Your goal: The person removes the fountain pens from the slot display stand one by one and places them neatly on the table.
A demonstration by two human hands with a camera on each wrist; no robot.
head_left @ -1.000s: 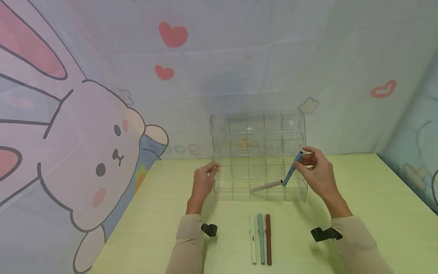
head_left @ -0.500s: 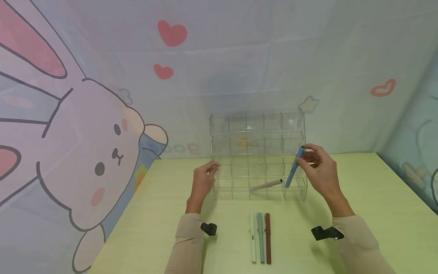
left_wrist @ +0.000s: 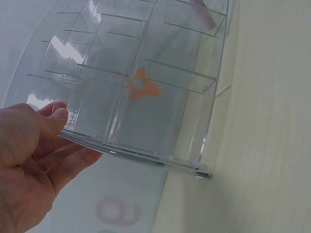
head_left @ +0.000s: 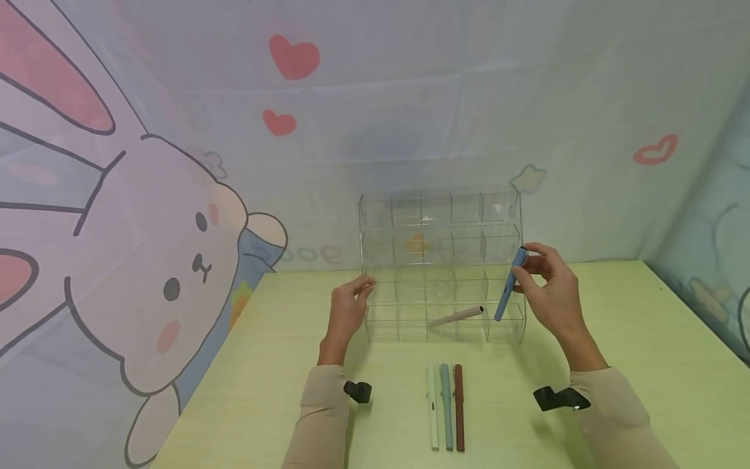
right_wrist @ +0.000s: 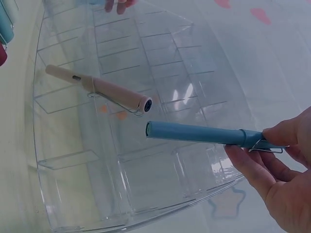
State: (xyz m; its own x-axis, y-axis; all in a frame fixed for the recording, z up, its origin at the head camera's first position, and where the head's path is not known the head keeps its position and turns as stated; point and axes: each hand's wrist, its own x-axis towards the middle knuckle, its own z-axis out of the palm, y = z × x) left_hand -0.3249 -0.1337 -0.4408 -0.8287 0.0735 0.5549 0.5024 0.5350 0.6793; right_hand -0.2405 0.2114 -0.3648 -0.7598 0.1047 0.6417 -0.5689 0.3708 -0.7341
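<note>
A clear acrylic pen rack [head_left: 410,290] with tiers of small compartments stands upright on the table. My left hand [head_left: 348,312] pinches its left side panel, thumb on one face and fingers on the other, as the left wrist view shows. Between thumb and fingertips, my right hand [head_left: 553,290] holds a blue pen [head_left: 507,293] by its clip end. That pen slants downward in front of the rack's lower right compartments; in the right wrist view its free end [right_wrist: 158,129] touches nothing I can make out. A pale pink pen [head_left: 459,316] leans at a slant in the bottom tier.
Side by side on the table [head_left: 263,391] in front of the rack lie a pale green pen [head_left: 433,413], a grey-green pen [head_left: 448,410] and a dark red pen [head_left: 459,410]. A printed cloth [head_left: 410,98] hangs close behind the rack.
My right hand has moved a little right and up with the blue pen, which hangs more steeply and is farther from the pink pen. The left hand and rack stay put.
</note>
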